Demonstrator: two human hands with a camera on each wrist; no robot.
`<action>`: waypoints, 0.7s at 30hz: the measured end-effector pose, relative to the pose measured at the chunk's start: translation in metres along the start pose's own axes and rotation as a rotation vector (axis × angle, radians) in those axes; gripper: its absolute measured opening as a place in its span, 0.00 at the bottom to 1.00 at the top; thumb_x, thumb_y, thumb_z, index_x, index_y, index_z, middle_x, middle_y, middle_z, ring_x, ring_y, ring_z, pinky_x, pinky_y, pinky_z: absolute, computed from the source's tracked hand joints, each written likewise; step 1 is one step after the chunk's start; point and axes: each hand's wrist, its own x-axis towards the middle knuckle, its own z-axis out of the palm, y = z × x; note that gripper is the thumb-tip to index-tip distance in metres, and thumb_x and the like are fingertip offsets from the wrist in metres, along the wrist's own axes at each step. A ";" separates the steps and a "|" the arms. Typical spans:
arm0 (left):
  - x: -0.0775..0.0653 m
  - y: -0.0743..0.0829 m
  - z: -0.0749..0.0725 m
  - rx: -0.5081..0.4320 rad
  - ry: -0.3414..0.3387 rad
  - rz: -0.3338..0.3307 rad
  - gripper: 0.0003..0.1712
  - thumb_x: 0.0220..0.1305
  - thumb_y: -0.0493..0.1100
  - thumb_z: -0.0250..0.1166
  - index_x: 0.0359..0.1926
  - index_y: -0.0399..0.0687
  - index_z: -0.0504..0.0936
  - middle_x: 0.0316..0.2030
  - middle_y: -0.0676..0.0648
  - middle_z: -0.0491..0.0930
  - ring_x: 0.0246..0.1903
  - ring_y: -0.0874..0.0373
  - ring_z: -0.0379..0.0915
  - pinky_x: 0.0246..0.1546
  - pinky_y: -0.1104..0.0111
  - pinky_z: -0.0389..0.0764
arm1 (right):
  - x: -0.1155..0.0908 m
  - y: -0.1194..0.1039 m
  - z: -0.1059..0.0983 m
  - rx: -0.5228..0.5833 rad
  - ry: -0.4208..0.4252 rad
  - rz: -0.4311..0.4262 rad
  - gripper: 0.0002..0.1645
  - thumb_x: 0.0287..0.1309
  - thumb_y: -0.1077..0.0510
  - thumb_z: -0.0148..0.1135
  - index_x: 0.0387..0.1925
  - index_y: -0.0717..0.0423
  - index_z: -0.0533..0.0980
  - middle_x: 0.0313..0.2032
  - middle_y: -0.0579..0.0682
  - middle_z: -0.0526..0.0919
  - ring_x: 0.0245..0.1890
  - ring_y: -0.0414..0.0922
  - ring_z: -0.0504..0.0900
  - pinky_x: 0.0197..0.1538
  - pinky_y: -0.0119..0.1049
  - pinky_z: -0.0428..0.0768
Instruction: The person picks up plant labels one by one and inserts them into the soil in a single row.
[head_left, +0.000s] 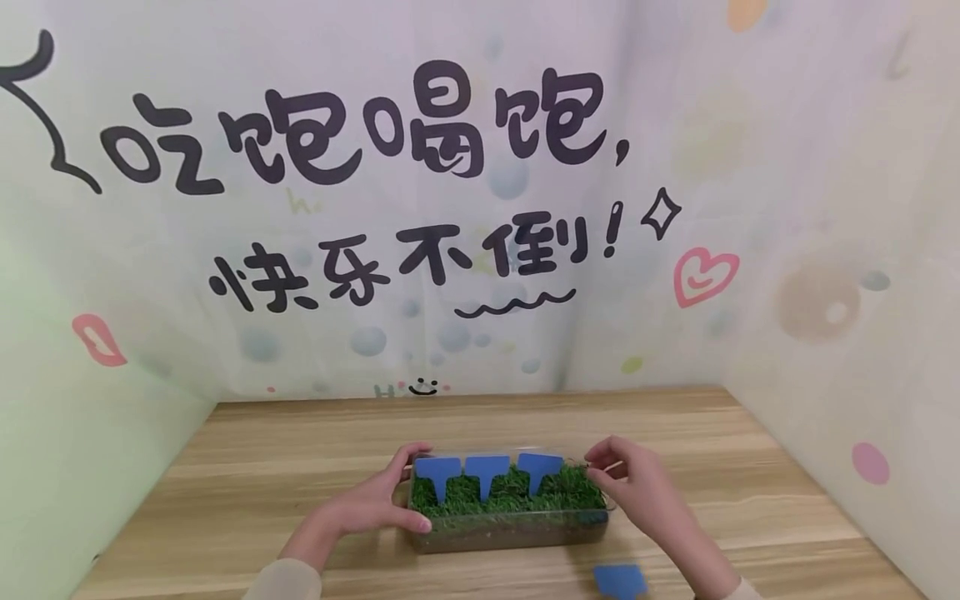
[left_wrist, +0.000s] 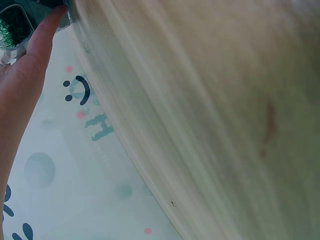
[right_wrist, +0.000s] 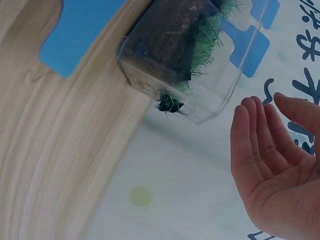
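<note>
A clear plastic box (head_left: pixel 517 531) stands on the wooden table, filled with brown soil under green artificial-looking grass (head_left: pixel 502 502). Three blue T-shaped plant labels (head_left: pixel 487 468) stand upright in a row in the grass. My left hand (head_left: pixel 367 502) grips the left end of the box, thumb at the front and fingers behind. My right hand (head_left: pixel 633 479) is by the right end, near the rim. In the right wrist view its fingers (right_wrist: pixel 260 135) are loosely bent, apart from the box, with nothing between them. A dark green tuft (right_wrist: pixel 169 103) pokes out at the box's end.
Another blue plant label (head_left: pixel 621 579) lies on the table (head_left: pixel 337 433) at the front right, partly cut off by the frame. Behind the table rises a white backdrop (head_left: pixel 420 350) with black lettering, and pale side panels stand left and right.
</note>
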 end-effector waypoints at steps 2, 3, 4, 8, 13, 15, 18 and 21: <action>0.000 0.000 0.000 -0.007 -0.003 -0.002 0.57 0.61 0.51 0.72 0.77 0.49 0.43 0.77 0.32 0.41 0.73 0.23 0.40 0.68 0.31 0.53 | -0.005 0.003 -0.002 -0.008 -0.007 -0.002 0.07 0.62 0.62 0.65 0.42 0.57 0.81 0.36 0.46 0.85 0.35 0.41 0.84 0.37 0.31 0.82; -0.001 0.000 0.001 -0.005 -0.001 -0.002 0.57 0.61 0.51 0.72 0.77 0.49 0.43 0.77 0.32 0.41 0.73 0.23 0.40 0.68 0.31 0.53 | -0.007 0.004 -0.003 -0.012 -0.011 -0.004 0.07 0.62 0.62 0.66 0.42 0.57 0.81 0.36 0.46 0.85 0.34 0.40 0.84 0.37 0.31 0.82; -0.001 0.000 0.001 -0.006 -0.001 -0.001 0.57 0.61 0.51 0.72 0.77 0.49 0.43 0.77 0.32 0.41 0.73 0.23 0.40 0.68 0.31 0.53 | -0.009 0.005 -0.004 -0.018 -0.014 0.003 0.07 0.61 0.62 0.66 0.41 0.56 0.81 0.35 0.45 0.85 0.34 0.39 0.84 0.36 0.30 0.82; -0.001 0.000 0.002 -0.013 -0.009 0.002 0.57 0.61 0.51 0.71 0.77 0.48 0.42 0.77 0.31 0.40 0.73 0.23 0.39 0.69 0.31 0.52 | -0.017 0.010 -0.006 -0.044 -0.026 -0.009 0.07 0.61 0.61 0.67 0.41 0.56 0.81 0.34 0.44 0.85 0.33 0.38 0.83 0.37 0.29 0.82; -0.001 0.000 0.002 -0.014 -0.009 -0.002 0.57 0.61 0.51 0.72 0.78 0.49 0.42 0.77 0.31 0.40 0.74 0.23 0.39 0.69 0.31 0.52 | -0.025 0.015 -0.009 -0.049 -0.052 -0.010 0.07 0.61 0.59 0.67 0.40 0.55 0.81 0.34 0.44 0.85 0.33 0.38 0.83 0.37 0.28 0.81; -0.001 -0.001 0.001 -0.012 -0.005 -0.003 0.57 0.61 0.51 0.72 0.78 0.50 0.42 0.77 0.31 0.40 0.74 0.24 0.39 0.69 0.31 0.52 | -0.028 0.018 -0.010 -0.055 -0.063 -0.020 0.07 0.61 0.57 0.67 0.40 0.55 0.81 0.34 0.44 0.85 0.32 0.36 0.83 0.37 0.28 0.81; -0.001 -0.001 0.000 -0.008 -0.005 -0.002 0.57 0.61 0.51 0.72 0.78 0.50 0.42 0.77 0.31 0.41 0.74 0.23 0.39 0.68 0.31 0.52 | -0.033 0.023 -0.012 -0.067 -0.088 -0.035 0.08 0.61 0.56 0.67 0.39 0.54 0.81 0.33 0.43 0.85 0.32 0.35 0.82 0.36 0.28 0.81; -0.001 -0.001 0.000 -0.002 -0.004 -0.001 0.57 0.61 0.51 0.72 0.78 0.50 0.42 0.77 0.32 0.41 0.74 0.24 0.40 0.68 0.31 0.53 | -0.037 0.028 -0.014 -0.057 -0.119 -0.036 0.08 0.62 0.55 0.67 0.39 0.55 0.80 0.34 0.45 0.85 0.31 0.36 0.83 0.35 0.28 0.80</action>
